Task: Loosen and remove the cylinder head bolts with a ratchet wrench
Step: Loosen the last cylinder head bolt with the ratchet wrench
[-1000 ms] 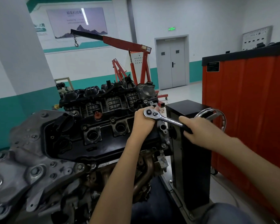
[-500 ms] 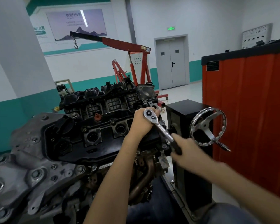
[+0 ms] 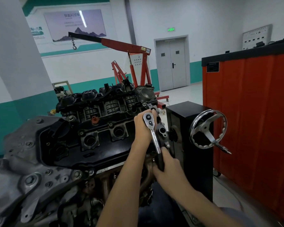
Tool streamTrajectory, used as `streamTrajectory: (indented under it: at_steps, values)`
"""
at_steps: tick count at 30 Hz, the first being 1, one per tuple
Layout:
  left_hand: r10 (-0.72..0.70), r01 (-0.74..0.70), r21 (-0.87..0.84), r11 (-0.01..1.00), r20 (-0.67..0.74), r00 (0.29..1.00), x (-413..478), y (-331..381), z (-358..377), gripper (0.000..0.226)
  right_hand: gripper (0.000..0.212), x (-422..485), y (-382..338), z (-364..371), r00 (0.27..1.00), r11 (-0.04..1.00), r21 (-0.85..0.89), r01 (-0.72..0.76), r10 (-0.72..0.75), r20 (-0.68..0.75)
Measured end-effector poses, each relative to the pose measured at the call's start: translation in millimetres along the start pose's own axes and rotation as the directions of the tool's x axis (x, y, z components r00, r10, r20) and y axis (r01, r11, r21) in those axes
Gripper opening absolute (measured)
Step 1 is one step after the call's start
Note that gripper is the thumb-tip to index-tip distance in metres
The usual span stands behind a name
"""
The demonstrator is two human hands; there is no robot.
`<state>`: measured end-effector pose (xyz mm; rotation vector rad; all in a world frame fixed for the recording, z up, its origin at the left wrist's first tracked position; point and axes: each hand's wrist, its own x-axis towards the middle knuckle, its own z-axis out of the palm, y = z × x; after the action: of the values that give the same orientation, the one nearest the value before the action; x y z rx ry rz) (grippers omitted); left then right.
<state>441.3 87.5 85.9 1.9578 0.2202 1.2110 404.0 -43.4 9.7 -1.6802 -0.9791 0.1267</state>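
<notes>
1. The engine (image 3: 69, 145) fills the left and centre of the view, set on a stand. Its black top cover (image 3: 97, 148) faces the camera, with grey cast housings at the near left corner.
2. A red cabinet (image 3: 252, 112) with a dark top stands to the right of the engine, well apart from it.
3. A red shop crane (image 3: 121, 44) stands behind the engine near the far wall. Its boom reaches left, and a hook hangs from the boom's end.
4. A black stand column (image 3: 184, 112) stands just beside the right end of the engine. A chrome handwheel (image 3: 206, 130) is mounted on the side of the column that faces the cabinet.
5. The right hand (image 3: 169, 167) is below the right edge of the top cover. Its fingers are wrapped tightly round the black grip of the ratchet wrench (image 3: 153, 136).
6. The left hand (image 3: 142, 128) is at the far right corner of the top cover. Its fingers are curled round the wrench head from behind and hold it in place.
7. The ratchet wrench lies across the right end of the engine. Its round chrome head is at the far right corner of the cover, and its shaft slopes from there down to the right hand.
8. The bolt under the wrench head is hidden by the head and the left hand.
</notes>
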Motion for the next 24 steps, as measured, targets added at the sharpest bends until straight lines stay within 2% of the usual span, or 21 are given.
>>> streamTrajectory:
  at_steps: [3, 6, 8, 11, 12, 14, 15, 16, 18, 19, 20, 22, 24]
  values:
    - [-0.051, 0.041, 0.073, 0.997, 0.136, 0.989, 6, 0, -12, 0.054, 0.019, 9, 2, -6, 0.997, 0.992, -0.105, 0.071, -0.071, 0.006]
    - [-0.094, 0.085, 0.047, 0.995, 0.238, 0.967, 7, 1, -21, 0.057, 0.018, 25, 8, -53, 0.987, 0.951, -0.276, 0.140, -0.110, 0.121]
    - [-0.072, 0.065, 0.037, 0.997, 0.235, 0.969, 4, 1, -20, 0.058, 0.020, 46, 10, -89, 0.974, 0.860, -0.472, 0.195, -0.110, 0.200]
    - [-0.028, 0.030, -0.008, 1.000, 0.197, 0.980, -3, -1, -18, 0.046, 0.013, 82, 3, -128, 0.959, 0.619, -0.734, 0.279, -0.140, 0.246]
    - [-0.023, 0.030, -0.030, 0.999, 0.189, 0.982, -4, -1, -17, 0.041, 0.012, 90, 2, -132, 0.956, 0.578, -0.762, 0.292, -0.155, 0.249]
    - [-0.021, 0.031, -0.054, 0.998, 0.174, 0.985, -4, -4, -16, 0.038, 0.013, 88, 3, -128, 0.962, 0.570, -0.775, 0.272, -0.169, 0.213]
    - [-0.025, 0.037, -0.069, 0.997, 0.166, 0.986, -5, -4, -15, 0.038, 0.014, 79, 6, -120, 0.969, 0.608, -0.755, 0.244, -0.173, 0.173]
    - [-0.030, 0.044, -0.092, 0.995, 0.152, 0.988, -5, -5, -12, 0.040, 0.016, 67, 10, -108, 0.979, 0.695, -0.690, 0.203, -0.166, 0.120]
    - [-0.046, 0.059, -0.131, 0.990, 0.098, 0.994, -7, -4, -5, 0.047, 0.016, 35, 14, -74, 0.994, 0.899, -0.425, 0.105, -0.095, 0.045]
    - [-0.054, 0.063, -0.148, 0.987, 0.066, 0.996, -8, -3, -2, 0.048, 0.015, 20, 12, -53, 0.998, 0.964, -0.259, 0.062, -0.054, 0.039]
    - [-0.055, 0.061, -0.167, 0.984, 0.038, 0.998, -9, -1, 1, 0.048, 0.013, 9, 9, -31, 0.999, 0.995, -0.092, 0.028, -0.024, 0.046]
    - [-0.036, 0.036, -0.152, 0.988, 0.008, 0.999, -7, 0, 3, 0.045, 0.014, -1, 0, 7, 0.998, 0.986, 0.167, -0.026, 0.017, 0.055]
    - [-0.021, 0.022, -0.097, 0.995, 0.011, 1.000, -4, 1, -1, 0.046, 0.014, 0, -6, 21, 0.998, 0.971, 0.235, -0.055, 0.048, 0.035]
